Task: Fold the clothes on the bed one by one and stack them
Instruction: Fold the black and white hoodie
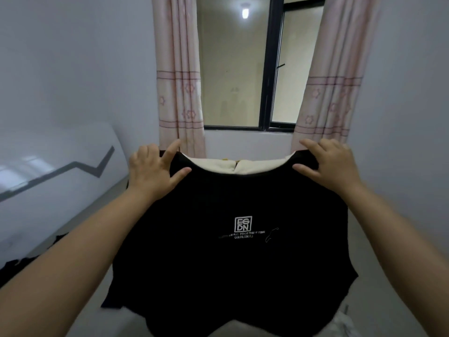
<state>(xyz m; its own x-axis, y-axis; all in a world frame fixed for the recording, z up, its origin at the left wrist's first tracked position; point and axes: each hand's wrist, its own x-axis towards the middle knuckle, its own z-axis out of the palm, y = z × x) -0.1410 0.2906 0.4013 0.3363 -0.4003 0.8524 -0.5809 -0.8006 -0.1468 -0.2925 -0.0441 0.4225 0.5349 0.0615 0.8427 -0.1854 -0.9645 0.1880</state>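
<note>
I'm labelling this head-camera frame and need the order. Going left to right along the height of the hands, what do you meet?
Headboard → left hand → collar of the black shirt → right hand → bare wall.

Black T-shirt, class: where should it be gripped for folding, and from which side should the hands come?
Grip the black T-shirt at its two shoulder seams, either side of the neckline, coming from above. Both the left hand and the right hand already pinch it there, thumbs in front, fingers behind. Held so, the body hangs flat with the logo facing the wearer.
</note>
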